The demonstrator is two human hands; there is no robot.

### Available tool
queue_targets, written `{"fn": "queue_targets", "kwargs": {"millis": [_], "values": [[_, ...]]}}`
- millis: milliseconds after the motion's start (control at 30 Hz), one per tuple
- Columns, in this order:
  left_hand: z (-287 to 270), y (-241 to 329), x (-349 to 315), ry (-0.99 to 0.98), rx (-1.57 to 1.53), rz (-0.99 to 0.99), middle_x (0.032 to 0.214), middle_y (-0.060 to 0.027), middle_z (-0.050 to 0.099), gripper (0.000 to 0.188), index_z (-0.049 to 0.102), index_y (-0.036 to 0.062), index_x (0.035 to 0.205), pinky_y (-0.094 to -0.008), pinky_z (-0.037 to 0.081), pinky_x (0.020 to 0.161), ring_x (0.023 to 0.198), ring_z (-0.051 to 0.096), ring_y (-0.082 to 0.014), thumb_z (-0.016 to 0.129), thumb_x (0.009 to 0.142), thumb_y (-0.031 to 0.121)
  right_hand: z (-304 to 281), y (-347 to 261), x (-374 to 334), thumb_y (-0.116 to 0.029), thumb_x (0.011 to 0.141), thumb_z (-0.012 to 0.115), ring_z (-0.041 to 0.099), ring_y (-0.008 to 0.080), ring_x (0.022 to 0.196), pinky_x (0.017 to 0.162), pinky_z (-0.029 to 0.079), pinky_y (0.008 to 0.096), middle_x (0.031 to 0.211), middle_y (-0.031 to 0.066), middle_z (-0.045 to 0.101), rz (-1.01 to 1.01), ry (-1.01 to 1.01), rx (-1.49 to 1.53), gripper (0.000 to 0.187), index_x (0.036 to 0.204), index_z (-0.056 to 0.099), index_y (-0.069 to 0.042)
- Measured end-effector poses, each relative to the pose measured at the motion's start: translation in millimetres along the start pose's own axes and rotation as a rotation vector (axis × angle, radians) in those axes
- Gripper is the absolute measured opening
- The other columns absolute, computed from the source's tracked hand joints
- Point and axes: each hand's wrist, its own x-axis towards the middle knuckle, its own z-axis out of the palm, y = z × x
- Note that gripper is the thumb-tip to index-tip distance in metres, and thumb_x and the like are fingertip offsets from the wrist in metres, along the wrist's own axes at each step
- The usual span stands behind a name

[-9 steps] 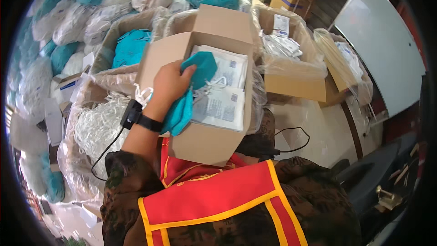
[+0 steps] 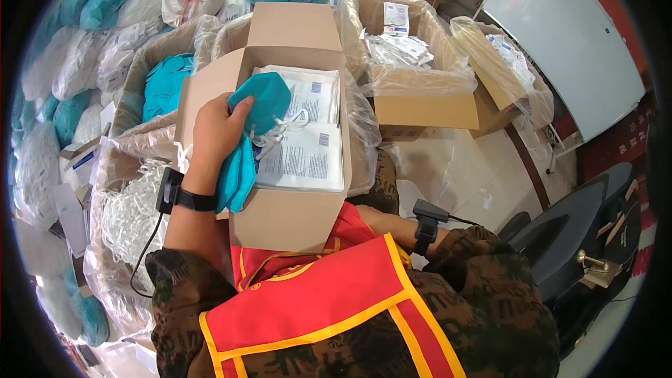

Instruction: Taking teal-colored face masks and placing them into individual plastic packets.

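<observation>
The left hand (image 2: 217,133) is closed in a loose grasp over a bundle of teal face masks (image 2: 255,108), thumb side uppermost, holding them at the left wall of an open cardboard carton (image 2: 280,220) that rests on the person's lap. 1 mask sits domed above the fingers; others hang folded below the wrist, outside the carton edge. The right hand is hidden beneath the carton, so its grip cannot be told; only the forearm with a black wrist device (image 2: 425,227) shows. Inside the carton lie flat white printed packets (image 2: 301,157) with loose white ear loops. In my judgement, the masks should be laid flat upon the packets, loops tucked in, without crushing the cups. Masks are soft, matte, non-woven fabric; carton is stiff brown board; neighbouring boxes carry crinkled clear plastic liners (image 2: 364,115).
</observation>
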Motion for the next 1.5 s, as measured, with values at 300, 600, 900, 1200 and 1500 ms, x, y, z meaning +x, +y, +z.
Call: {"fn": "queue_targets", "kwargs": {"millis": [300, 600, 900, 1200, 1500], "values": [[-7.2, 1.6, 4.8, -0.029, -0.054, -0.095, 0.069, -0.014, 0.065, 0.038, 0.068, -0.004, 0.094, -0.0334, 0.047, 0.06, 0.063, 0.062, -0.0187, 0.064, 0.089, 0.033, -124.1, -84.6, -27.2, -0.034, 0.089, 0.061, 0.061, 0.0302, 0.066, 0.064, 0.047, 0.0415, 0.071, 0.0173, 0.062, 0.161, 0.176, -0.783, 0.038, 0.072, 0.063, -0.001], [0.3, 20.4, 3.5, -0.018, -0.037, -0.17, 0.064, -0.0047, 0.057, 0.031, 0.065, -0.0043, 0.092, -0.029, 0.041, 0.055, 0.061, 0.049, -0.0092, 0.064, 0.091, 0.026, -299.1, -39.8, 152.4, -0.037, 0.085, 0.064, 0.062, 0.0398, 0.1, 0.092, 0.047, 0.0462, 0.101, 0.0208, 0.067, -0.154, 0.633, -1.195, 0.042, 0.105, 0.066, -0.001], [1.3, 20.6, 4.2, -0.008, -0.13, -0.286, 0.065, 0.0017, 0.054, 0.022, 0.065, -0.0027, 0.087, -0.0235, 0.036, 0.056, 0.064, 0.044, -0.0051, 0.065, 0.092, 0.019, -325.3, 2.9, 248.7, -0.049, 0.084, 0.06, 0.063, 0.0397, 0.095, 0.083, 0.048, 0.0482, 0.098, 0.0202, 0.068, 0.352, 0.56, -1.213, 0.05, 0.1, 0.066, -0.002], [1.6, 23.8, 3.8, 0.004, -0.173, -0.29, 0.069, 0.0033, 0.055, 0.023, 0.065, -0.0023, 0.089, -0.0218, 0.036, 0.058, 0.066, 0.044, -0.0044, 0.064, 0.093, 0.02, -256.6, -6.4, 113.6, -0.035, 0.079, 0.068, 0.057, 0.0411, 0.081, 0.072, 0.045, 0.0495, 0.081, 0.02, 0.062, 0.109, 0.408, -1.083, 0.032, 0.079, 0.063, -0.003], [8.7, 12.2, -6.0, 0.064, -0.196, -0.196, 0.072, 0.0012, 0.06, 0.027, 0.067, -0.0029, 0.095, -0.0235, 0.04, 0.06, 0.068, 0.048, -0.0054, 0.063, 0.094, 0.024, -173.6, -12.8, 33.5, -0.031, 0.078, 0.067, 0.057, 0.0364, 0.084, 0.075, 0.045, 0.0459, 0.083, 0.0146, 0.061, -0.008, 0.346, -1.033, 0.027, 0.078, 0.061, -0.005]]}}
